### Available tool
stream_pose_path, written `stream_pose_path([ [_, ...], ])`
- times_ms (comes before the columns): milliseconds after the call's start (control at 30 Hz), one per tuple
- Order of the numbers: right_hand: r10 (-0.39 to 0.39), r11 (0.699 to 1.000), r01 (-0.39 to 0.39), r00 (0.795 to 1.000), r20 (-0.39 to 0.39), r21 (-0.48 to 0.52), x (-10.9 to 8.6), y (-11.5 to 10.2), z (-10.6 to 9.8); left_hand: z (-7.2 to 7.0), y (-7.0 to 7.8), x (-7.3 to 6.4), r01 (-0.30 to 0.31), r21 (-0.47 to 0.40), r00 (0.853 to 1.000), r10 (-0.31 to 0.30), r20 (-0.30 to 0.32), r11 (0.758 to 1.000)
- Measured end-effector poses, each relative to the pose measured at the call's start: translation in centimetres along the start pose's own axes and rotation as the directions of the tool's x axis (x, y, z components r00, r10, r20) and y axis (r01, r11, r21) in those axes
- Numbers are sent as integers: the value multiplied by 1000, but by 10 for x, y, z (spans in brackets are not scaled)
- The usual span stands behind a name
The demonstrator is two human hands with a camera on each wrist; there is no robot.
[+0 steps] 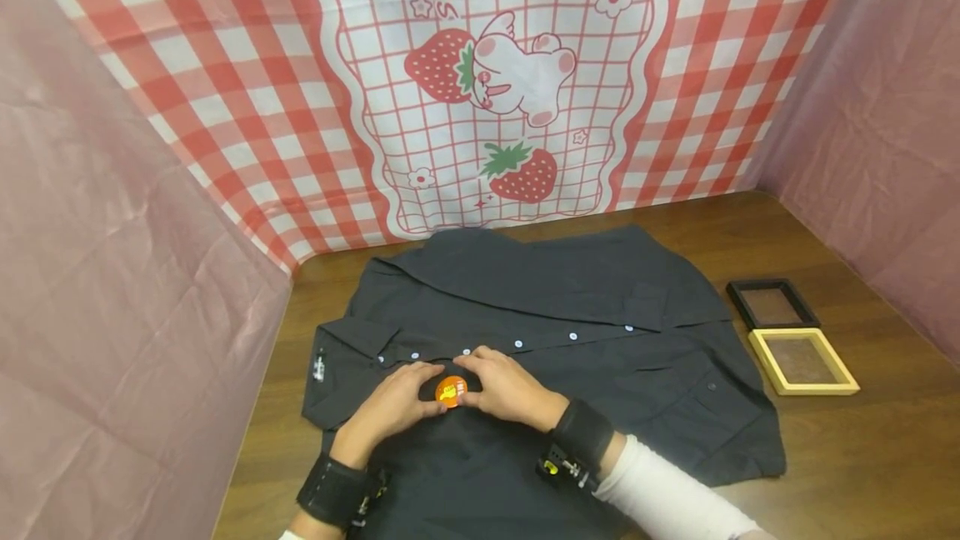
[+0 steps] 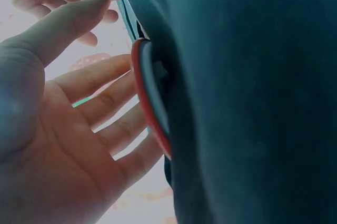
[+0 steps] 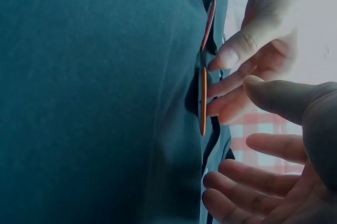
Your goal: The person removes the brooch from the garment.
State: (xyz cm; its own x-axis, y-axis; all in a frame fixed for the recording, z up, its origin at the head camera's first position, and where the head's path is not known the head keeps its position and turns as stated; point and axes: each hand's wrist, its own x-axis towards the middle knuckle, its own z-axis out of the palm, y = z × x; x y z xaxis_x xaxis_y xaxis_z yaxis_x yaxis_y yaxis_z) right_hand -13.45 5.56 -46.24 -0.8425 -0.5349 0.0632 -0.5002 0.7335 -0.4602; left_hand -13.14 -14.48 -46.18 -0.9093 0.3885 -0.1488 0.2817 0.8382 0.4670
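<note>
Between left hand [image 1: 396, 400] and right hand [image 1: 512, 386], both spread and clamped on nothing, noted round orange badge [image 1: 452, 391] atop dark shirt [image 1: 555, 273] on desk [image 1: 900, 457] — without long axis, seemingly nearer right thumb [image 1: 472, 399] — cannot confirm contact.

Head view evenly lit; wrist views dim, tinted and partly washed out.
Soft light covers the worktop [image 1: 900, 457] to its far edge; near its middle, the dark shirt [image 1: 600, 282] swallows fold detail. In both wrist views the shirt sinks into blue-green gloom while the backdrop [image 1: 708, 90] bleaches towards white. The left hand [image 2: 63, 134] and right hand [image 3: 295, 192] appear backlit, palms shaded, outlines slightly soft.
</note>
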Motion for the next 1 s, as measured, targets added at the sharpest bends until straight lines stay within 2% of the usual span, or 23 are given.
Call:
stream_pose_path([
  [333, -1, 1000, 0, 1000, -24, -31, 0, -3, 4, 2, -1, 1, -29, -2, 1000, 29, 6, 1000],
  [700, 15, 1000, -14, 1000, 16, -28, -2, -8, 13, 4, -3, -5, -30, -8, 999, 30, 21, 1000],
  [1000, -28, 999, 27, 999, -20, -32, 1, -1, 15, 2, 0, 1, -62, -7, 998, 61, -3, 998],
])
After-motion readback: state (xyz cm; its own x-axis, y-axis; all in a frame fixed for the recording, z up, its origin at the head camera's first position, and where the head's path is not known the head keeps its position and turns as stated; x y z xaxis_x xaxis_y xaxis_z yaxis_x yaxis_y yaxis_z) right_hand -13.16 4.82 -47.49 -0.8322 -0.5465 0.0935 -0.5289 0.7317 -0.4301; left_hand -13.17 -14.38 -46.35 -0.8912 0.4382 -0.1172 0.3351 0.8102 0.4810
